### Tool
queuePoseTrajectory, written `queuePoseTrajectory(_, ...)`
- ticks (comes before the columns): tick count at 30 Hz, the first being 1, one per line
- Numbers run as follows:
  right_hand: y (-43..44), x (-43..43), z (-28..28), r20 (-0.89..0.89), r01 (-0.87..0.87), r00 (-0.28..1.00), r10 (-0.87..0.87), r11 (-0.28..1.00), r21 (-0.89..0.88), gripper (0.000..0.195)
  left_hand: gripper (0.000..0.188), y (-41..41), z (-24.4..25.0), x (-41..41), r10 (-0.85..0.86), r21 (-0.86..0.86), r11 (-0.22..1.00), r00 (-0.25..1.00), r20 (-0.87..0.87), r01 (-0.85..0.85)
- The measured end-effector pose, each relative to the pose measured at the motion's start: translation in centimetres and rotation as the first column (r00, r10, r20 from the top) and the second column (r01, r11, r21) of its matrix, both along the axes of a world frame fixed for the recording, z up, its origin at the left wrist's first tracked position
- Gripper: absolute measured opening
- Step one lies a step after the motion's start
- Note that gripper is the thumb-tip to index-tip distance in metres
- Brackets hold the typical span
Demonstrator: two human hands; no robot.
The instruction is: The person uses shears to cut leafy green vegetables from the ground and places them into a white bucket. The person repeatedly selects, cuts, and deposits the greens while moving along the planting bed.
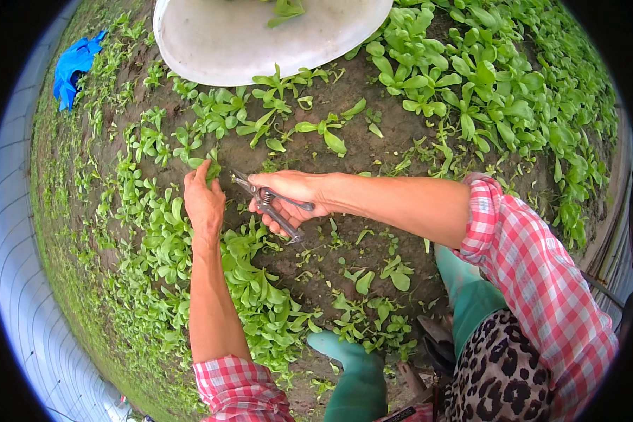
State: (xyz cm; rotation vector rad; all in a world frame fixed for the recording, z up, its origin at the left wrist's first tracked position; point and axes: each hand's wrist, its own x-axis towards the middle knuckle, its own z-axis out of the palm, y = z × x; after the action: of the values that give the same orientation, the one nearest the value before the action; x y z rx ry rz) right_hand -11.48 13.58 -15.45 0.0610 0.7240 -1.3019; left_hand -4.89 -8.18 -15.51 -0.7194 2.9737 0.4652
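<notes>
My right hand [290, 198] holds a pair of pruning shears [268, 199] around their handles. The blades point up and left, towards a leafy green plant [212, 168] between the fingers of my left hand [205, 198]. A small gap lies between the blade tips and my left hand. Low leafy plants [219, 111] grow in the soil just beyond both hands, and some loose-looking leaves [329, 132] lie to the right of them. Whether the stem in my left hand is rooted or cut, I cannot tell.
A large white tub [216, 68] with some greens inside stands at the top. Denser plants [485, 79] fill the right side and more rows run down the left. A blue plastic piece [74, 66] lies at the upper left. My green boots [356, 369] stand on the soil below.
</notes>
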Motion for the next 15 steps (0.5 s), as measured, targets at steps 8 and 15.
queuePoseTrajectory(8,-3.7,0.2,-0.9,-0.132,0.017,0.991,-0.006,0.996,0.083,0.053,0.036,-1.2,-1.3,0.2,0.127,0.143,0.983,0.990,-0.055,-0.118)
queuePoseTrajectory(15,-4.9,-0.2,-1.4,-0.310,0.006,0.950,0.036,0.991,0.132,0.054,0.035,-1.5,-1.4,-0.2,0.160,0.169,0.975,0.985,-0.060,-0.148)
